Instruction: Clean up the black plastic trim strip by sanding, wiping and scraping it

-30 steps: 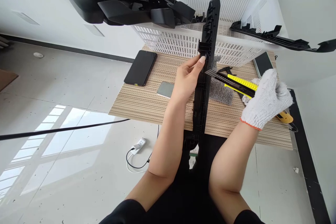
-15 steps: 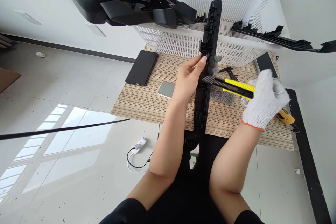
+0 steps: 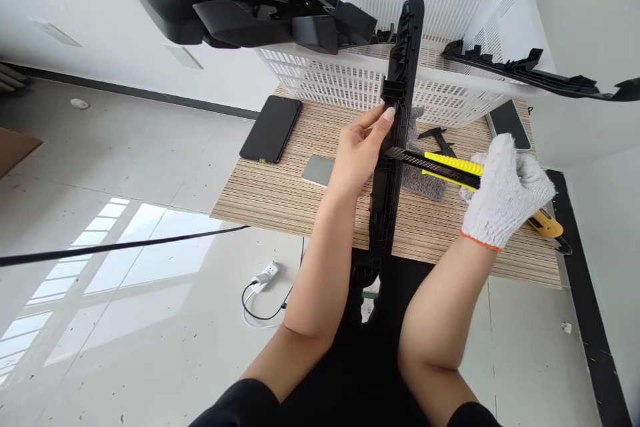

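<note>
Two hands on one long black plastic trim strip [image 3: 389,167], held upright over the near edge of the striped wooden table [image 3: 280,193].

Your bare left hand [image 3: 357,153] is clamped on the strip's left side, fingertips [image 3: 387,113] pressed to its upper part, while your right hand [image 3: 505,190], in a white knitted glove, is closed around a yellow-and-black utility knife [image 3: 453,170] whose extended blade meets the strip's right edge just below those fingertips. Behind the strip a grey fuzzy cloth [image 3: 423,177] lies on the table, with what looks like a small black tool [image 3: 440,137] just past it. Farther left sit a flat grey card [image 3: 317,170] and a black smartphone [image 3: 271,129]. Beyond these, a white slatted plastic basket [image 3: 350,80] holds more black plastic parts [image 3: 250,0], one long piece [image 3: 540,77] jutting out to the right.
</note>
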A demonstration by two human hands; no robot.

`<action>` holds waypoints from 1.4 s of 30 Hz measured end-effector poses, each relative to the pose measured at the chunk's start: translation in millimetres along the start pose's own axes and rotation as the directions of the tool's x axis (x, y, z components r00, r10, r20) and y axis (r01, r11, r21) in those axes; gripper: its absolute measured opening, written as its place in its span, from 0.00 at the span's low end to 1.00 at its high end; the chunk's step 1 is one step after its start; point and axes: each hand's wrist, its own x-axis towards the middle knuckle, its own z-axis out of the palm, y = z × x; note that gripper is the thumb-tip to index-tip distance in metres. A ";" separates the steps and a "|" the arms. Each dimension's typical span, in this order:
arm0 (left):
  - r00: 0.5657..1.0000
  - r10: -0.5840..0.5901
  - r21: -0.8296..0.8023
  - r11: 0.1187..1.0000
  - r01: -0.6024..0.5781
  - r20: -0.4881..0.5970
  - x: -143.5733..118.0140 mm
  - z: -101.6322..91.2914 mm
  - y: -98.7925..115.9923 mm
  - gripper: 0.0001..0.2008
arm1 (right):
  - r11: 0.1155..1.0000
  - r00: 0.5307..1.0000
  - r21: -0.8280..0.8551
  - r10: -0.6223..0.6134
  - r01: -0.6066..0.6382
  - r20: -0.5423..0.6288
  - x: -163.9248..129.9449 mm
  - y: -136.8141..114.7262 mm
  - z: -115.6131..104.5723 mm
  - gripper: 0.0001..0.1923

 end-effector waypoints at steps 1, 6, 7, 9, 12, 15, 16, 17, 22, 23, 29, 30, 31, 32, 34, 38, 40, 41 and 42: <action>1.000 0.000 -0.005 1.000 0.000 0.000 0.0 0.1 0.1 0.12 | 1.000 1.000 -0.005 -0.010 0.010 -0.007 0.1 0.3 -0.3 0.19; 1.000 -0.006 -0.007 1.000 0.006 -0.021 -0.3 1.1 2.0 0.10 | 0.999 0.999 -0.006 -0.037 0.037 0.014 1.0 1.1 -2.8 0.19; 1.000 -0.009 -0.008 1.000 0.009 -0.017 -0.3 1.2 2.4 0.10 | 0.999 0.999 -0.010 -0.040 0.040 0.021 1.0 1.0 -3.0 0.19; 1.000 -0.010 -0.010 1.000 0.010 -0.011 -0.3 1.4 2.8 0.10 | 0.999 0.999 0.004 -0.039 0.039 -0.011 0.8 0.7 -3.0 0.19; 1.000 0.001 -0.024 1.000 -0.002 -0.014 -0.3 1.3 2.4 0.09 | 0.999 0.999 -0.018 -0.036 0.036 -0.018 0.3 0.0 -2.2 0.18; 1.000 0.003 -0.025 1.000 -0.003 -0.002 -0.4 0.8 1.3 0.10 | 0.999 0.998 -0.017 -0.052 0.052 -0.027 0.3 -0.3 -1.6 0.18; 1.000 0.002 -0.019 1.000 -0.002 -0.001 -0.4 0.6 0.9 0.10 | 0.999 0.998 0.007 -0.049 0.049 -0.050 0.4 -0.4 -1.6 0.19; 1.000 0.002 -0.012 1.000 -0.003 -0.004 -0.4 0.3 0.6 0.11 | 0.999 0.997 0.027 -0.039 0.040 -0.064 0.6 -0.5 -1.6 0.18; 1.000 0.000 -0.009 1.000 0.000 -0.004 -0.4 -0.2 -0.1 0.12 | 1.000 0.999 -0.015 -0.024 0.024 -0.036 1.8 -0.2 -1.5 0.18; 1.000 -0.007 -0.006 1.000 0.007 0.000 -0.5 -0.1 0.2 0.12 | 1.000 0.998 -0.003 -0.019 0.018 -0.056 2.2 0.2 -1.4 0.18; 1.000 -0.011 0.024 1.000 0.011 0.010 -2.4 0.6 3.4 0.12 | 0.999 1.000 0.033 0.019 -0.018 -0.009 3.4 2.5 -0.9 0.18; 1.000 -0.005 0.032 0.999 0.005 0.019 -2.6 0.7 3.7 0.13 | 0.999 1.000 0.053 0.014 -0.012 -0.026 3.1 2.5 -0.7 0.19; 1.000 0.002 0.041 0.999 -0.003 0.027 -2.7 0.7 3.9 0.14 | 0.997 0.999 0.074 0.026 -0.024 -0.033 2.8 2.3 -0.5 0.19; 0.999 0.010 0.050 0.999 -0.011 0.032 -2.8 0.8 4.0 0.14 | 0.995 0.999 0.085 0.046 -0.044 -0.024 2.5 2.0 -0.3 0.19; 0.999 0.016 0.064 0.998 -0.018 0.033 -2.7 0.8 4.0 0.13 | 0.996 0.998 0.068 0.064 -0.065 0.014 1.9 1.5 -0.1 0.18; 1.000 0.009 0.057 0.998 -0.011 0.026 -2.6 0.7 4.1 0.13 | 0.998 0.999 0.053 0.021 -0.019 -0.035 2.4 2.0 -0.3 0.18; 1.000 0.008 0.051 0.999 -0.009 0.022 -2.8 0.7 4.3 0.13 | 0.998 0.999 0.046 0.036 -0.035 -0.019 3.0 2.7 -0.5 0.18; 1.000 0.008 0.052 0.999 -0.009 0.021 -2.9 0.6 4.4 0.13 | 0.998 0.999 0.039 0.044 -0.044 -0.001 3.3 3.1 -0.6 0.18; 1.000 0.007 0.055 0.998 -0.008 0.021 -3.0 0.6 4.5 0.13 | 0.998 0.999 0.035 0.046 -0.046 0.009 3.4 3.4 -0.5 0.19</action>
